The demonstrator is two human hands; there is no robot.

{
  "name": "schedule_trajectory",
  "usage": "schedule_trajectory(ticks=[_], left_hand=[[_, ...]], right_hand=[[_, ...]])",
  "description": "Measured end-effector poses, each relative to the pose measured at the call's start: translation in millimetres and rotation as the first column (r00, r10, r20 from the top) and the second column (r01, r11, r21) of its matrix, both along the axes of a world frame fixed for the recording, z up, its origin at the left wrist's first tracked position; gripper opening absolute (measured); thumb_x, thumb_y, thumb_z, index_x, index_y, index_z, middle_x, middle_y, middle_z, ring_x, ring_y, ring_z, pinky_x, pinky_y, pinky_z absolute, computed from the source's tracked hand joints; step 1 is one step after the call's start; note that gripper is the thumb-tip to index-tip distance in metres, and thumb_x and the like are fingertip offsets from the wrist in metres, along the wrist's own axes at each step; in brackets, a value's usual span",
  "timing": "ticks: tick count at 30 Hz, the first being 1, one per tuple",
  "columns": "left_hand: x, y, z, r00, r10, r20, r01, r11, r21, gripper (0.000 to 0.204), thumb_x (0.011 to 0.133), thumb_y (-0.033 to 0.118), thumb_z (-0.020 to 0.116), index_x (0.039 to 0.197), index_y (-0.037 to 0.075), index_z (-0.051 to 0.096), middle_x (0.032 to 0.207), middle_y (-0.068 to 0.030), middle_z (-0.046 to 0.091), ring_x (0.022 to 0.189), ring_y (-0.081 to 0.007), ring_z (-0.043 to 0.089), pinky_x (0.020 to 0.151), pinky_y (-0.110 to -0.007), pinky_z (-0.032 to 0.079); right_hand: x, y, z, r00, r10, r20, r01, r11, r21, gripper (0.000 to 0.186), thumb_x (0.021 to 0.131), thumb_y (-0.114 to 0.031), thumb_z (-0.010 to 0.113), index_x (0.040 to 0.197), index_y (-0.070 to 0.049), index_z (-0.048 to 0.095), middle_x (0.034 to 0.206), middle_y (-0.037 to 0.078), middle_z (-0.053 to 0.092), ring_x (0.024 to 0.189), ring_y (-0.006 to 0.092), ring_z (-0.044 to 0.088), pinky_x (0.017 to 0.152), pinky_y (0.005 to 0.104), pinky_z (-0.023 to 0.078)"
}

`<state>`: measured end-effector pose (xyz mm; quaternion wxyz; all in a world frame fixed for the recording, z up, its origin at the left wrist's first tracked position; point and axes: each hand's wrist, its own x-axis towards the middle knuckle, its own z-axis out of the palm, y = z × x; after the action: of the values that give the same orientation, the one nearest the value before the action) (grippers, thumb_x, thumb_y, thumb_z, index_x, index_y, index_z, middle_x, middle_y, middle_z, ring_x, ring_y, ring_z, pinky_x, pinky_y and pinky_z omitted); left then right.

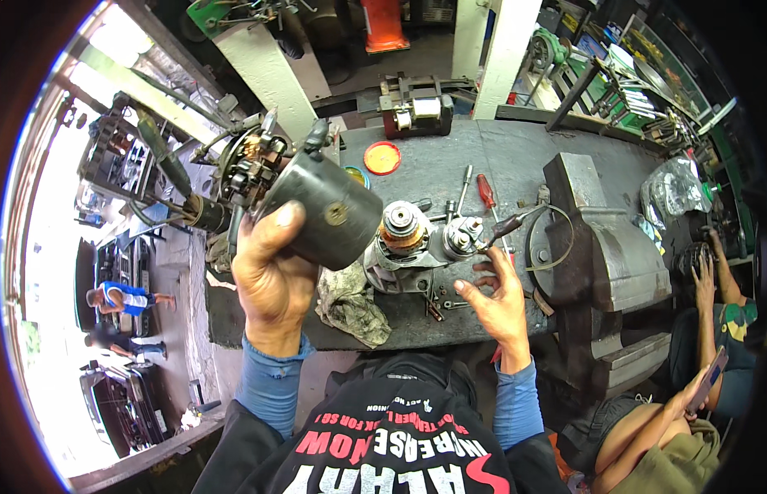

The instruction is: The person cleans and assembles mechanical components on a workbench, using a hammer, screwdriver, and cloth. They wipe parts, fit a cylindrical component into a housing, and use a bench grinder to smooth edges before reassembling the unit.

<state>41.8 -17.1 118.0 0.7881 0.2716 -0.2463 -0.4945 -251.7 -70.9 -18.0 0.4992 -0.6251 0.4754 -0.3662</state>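
My left hand [275, 284] is wrapped round a black cylindrical motor housing [330, 216], lifted and tilted above the bench's left side. Brushes and copper-coloured parts [253, 165] show at the housing's far-left end. Beside it on the bench stands a starter motor's metal nose casing [400, 278], with a round copper-banded armature [402, 226] upright in it. A cylindrical solenoid [463, 237] sits at its right. My right hand [500, 306] is just in front of the solenoid, thumb and fingers apart, holding nothing; whether a fingertip touches the solenoid I cannot tell.
A dirty rag [352, 306] lies at the bench's front edge. Behind are a red-rimmed lid of orange grease [383, 157], a socket wrench [463, 189] and a red-handled screwdriver [485, 191]. A large vise [618, 255] stands right; beyond it are another person's hands [706, 276].
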Motion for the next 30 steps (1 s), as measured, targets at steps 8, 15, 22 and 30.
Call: schedule_trajectory(ticks=[8, 15, 22, 30], left_hand=[[-19.5, -39.6, 4.2, 0.919, -0.008, 0.394, -0.016, 0.998, 0.059, 0.059, 0.084, 0.01, 0.078, 0.139, -0.004, 0.06, 0.117, -0.0127, 0.074, 0.102, -0.0249, 0.074, 0.098, -0.04, 0.059], [-20.5, -58.8, 12.4, 0.925, -0.042, 0.378, 0.023, 0.998, 0.056, 0.073, 0.069, 0.007, 0.09, 0.135, -0.006, 0.063, 0.114, -0.0123, 0.074, 0.101, -0.0223, 0.073, 0.097, -0.037, 0.057], [5.4, -101.1, 3.2, 0.803, -0.374, 0.464, 0.414, 0.91, 0.018, 0.117, 0.05, 0.025, 0.098, 0.152, -0.007, 0.05, 0.133, -0.0135, 0.068, 0.12, -0.0223, 0.067, 0.112, -0.037, 0.049], [12.3, -130.1, -6.4, 0.594, -0.617, 0.516, 0.704, 0.709, 0.038, 0.134, 0.035, 0.025, 0.104, 0.15, -0.014, 0.047, 0.135, -0.0169, 0.068, 0.117, -0.0197, 0.069, 0.109, -0.034, 0.051]], right_hand=[[9.2, -15.0, 18.2, 0.99, 0.044, -0.131, -0.063, 0.987, -0.151, 0.092, 0.079, -0.021, 0.094, 0.157, -0.001, 0.049, 0.144, 0.013, 0.062, 0.127, 0.0225, 0.061, 0.099, 0.038, 0.052], [17.0, -19.3, 16.3, 0.998, 0.022, -0.058, -0.025, 0.998, -0.054, 0.075, 0.079, -0.015, 0.092, 0.147, -0.006, 0.06, 0.147, 0.014, 0.064, 0.138, 0.0284, 0.059, 0.111, 0.0394, 0.048], [18.0, -20.3, 3.0, 0.999, 0.0, 0.039, 0.001, 0.999, -0.037, 0.075, 0.076, 0.001, 0.091, 0.145, -0.001, 0.061, 0.129, 0.007, 0.071, 0.121, 0.018, 0.065, 0.108, 0.0352, 0.049], [21.2, -11.2, 2.0, 0.994, -0.039, 0.103, 0.037, 0.999, 0.018, 0.067, 0.08, 0.004, 0.087, 0.143, 0.0, 0.063, 0.124, 0.006, 0.074, 0.113, 0.0152, 0.068, 0.101, 0.033, 0.053]])
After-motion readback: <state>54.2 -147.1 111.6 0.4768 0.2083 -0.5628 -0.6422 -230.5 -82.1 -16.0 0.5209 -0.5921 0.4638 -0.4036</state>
